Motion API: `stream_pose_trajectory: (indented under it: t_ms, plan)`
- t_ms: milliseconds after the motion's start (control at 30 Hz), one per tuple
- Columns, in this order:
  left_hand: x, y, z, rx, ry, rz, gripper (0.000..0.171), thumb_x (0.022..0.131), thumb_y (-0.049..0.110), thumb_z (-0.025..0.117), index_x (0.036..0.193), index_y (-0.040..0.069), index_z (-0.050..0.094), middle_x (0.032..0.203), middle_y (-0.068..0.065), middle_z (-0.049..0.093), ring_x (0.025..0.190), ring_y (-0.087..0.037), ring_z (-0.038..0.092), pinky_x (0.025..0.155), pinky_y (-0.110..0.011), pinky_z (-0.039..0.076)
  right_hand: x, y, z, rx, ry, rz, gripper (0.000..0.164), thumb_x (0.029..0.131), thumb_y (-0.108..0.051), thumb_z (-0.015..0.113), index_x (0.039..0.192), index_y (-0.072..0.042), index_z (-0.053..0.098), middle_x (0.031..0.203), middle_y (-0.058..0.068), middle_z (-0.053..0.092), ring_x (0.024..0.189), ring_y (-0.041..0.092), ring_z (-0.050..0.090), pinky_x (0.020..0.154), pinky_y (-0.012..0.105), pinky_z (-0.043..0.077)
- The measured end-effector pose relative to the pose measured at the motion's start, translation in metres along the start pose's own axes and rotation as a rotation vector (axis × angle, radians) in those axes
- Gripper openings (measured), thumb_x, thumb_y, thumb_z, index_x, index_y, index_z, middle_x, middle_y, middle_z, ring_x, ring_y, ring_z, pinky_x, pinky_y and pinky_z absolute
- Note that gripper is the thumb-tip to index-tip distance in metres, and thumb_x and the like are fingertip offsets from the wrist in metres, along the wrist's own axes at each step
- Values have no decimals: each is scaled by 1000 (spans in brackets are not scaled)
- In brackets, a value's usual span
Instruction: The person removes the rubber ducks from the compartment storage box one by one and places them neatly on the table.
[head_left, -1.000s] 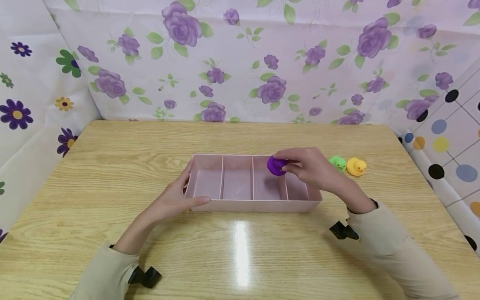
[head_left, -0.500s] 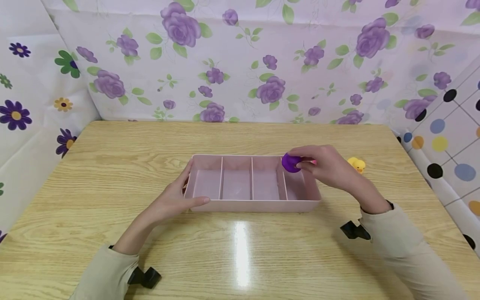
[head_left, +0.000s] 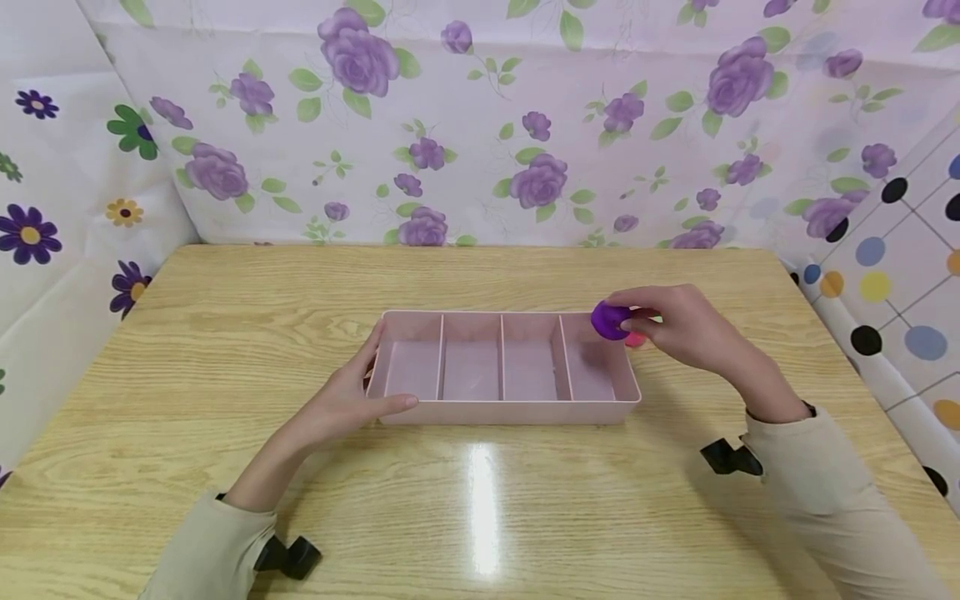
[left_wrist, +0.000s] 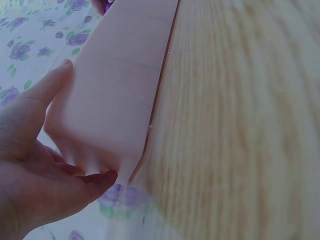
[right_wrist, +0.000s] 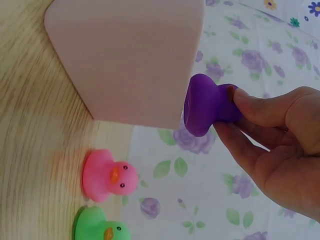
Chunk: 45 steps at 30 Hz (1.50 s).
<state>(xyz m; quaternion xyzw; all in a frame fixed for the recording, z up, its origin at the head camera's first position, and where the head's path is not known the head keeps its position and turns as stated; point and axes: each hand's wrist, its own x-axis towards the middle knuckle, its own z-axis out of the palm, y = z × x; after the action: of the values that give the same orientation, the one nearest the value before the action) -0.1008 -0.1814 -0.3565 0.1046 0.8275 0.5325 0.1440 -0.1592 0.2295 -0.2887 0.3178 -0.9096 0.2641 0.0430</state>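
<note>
A pale pink box (head_left: 510, 412), divided into several compartments, stands on the wooden table. My left hand (head_left: 345, 406) grips its left end, thumb along the front rim and fingers around the end wall; the left wrist view shows the fingers curled against the box wall (left_wrist: 110, 90). With thumb and fingertips, my right hand (head_left: 686, 327) pinches a purple rubber duck (right_wrist: 202, 105) by its head, flat base turned away from the palm. In the head view the duck overlaps the back right corner of the box, above the rightmost compartment. All the compartments look bare inside.
Beyond the box's right end, a pink rubber duck (right_wrist: 97, 175) and a green one (right_wrist: 92, 225) sit on the table (head_left: 480, 500). In the head view my right hand mostly hides them. Flowered sheets (head_left: 480, 125) hang behind the table and at its sides.
My right hand has carried the purple duck rightward, from over the third compartment to the box's right end. It now covers the yellow duck seen earlier. My left hand keeps its grip.
</note>
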Motion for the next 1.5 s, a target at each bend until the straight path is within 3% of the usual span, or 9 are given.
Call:
stream_pose_trajectory:
  t_ms: [100, 267, 400, 733, 1033, 1233, 1500]
  plan:
    - [0, -1, 0, 3, 0, 2, 110, 83, 28, 78, 156, 28, -4, 143, -28, 37, 111, -40, 51, 64, -39, 52, -2, 5, -3, -12, 5, 9, 30, 82, 12, 68, 110, 1, 71, 101, 15, 71, 88, 28, 70, 74, 42, 56]
    - [0, -3, 0, 32, 6, 16, 110, 83, 30, 77, 156, 25, -5, 147, -28, 32, 120, -40, 48, 84, -44, 50, -7, 13, -9, -24, 14, 47, 31, 82, 11, 69, 111, 1, 71, 102, 17, 71, 87, 27, 69, 73, 43, 55]
    - [2, -4, 0, 40, 10, 14, 110, 83, 32, 77, 156, 25, -5, 148, -27, 32, 121, -39, 47, 91, -47, 47, -10, 18, -13, -25, 11, 98, 31, 84, 10, 67, 114, 2, 69, 105, 20, 69, 89, 31, 69, 75, 45, 55]
    - [3, -4, 1, 31, 9, 20, 110, 83, 31, 78, 156, 25, -4, 148, -27, 31, 121, -40, 47, 93, -50, 46, -18, 32, -21, -48, -11, 165, 31, 87, 9, 65, 117, 7, 65, 109, 25, 66, 93, 38, 66, 78, 49, 54]
    - [2, -4, 1, 55, 16, 18, 109, 83, 32, 77, 156, 27, -3, 145, -27, 36, 117, -39, 50, 83, -42, 50, -25, 49, -30, -73, -26, 259, 32, 88, 9, 61, 120, 8, 63, 113, 30, 63, 96, 45, 64, 78, 52, 53]
    - [2, -3, 1, 52, 12, 24, 109, 83, 31, 77, 156, 26, -4, 147, -27, 34, 119, -39, 49, 87, -45, 49, -32, 60, -34, -90, -28, 308, 32, 90, 8, 60, 121, 8, 62, 114, 32, 61, 98, 48, 62, 79, 55, 52]
    - [2, -3, 1, 35, 7, 8, 109, 83, 31, 77, 156, 27, -4, 146, -27, 35, 116, -40, 49, 74, -38, 52, -45, 77, -41, -111, -7, 359, 32, 90, 6, 61, 122, 8, 62, 117, 34, 59, 99, 50, 61, 78, 58, 51]
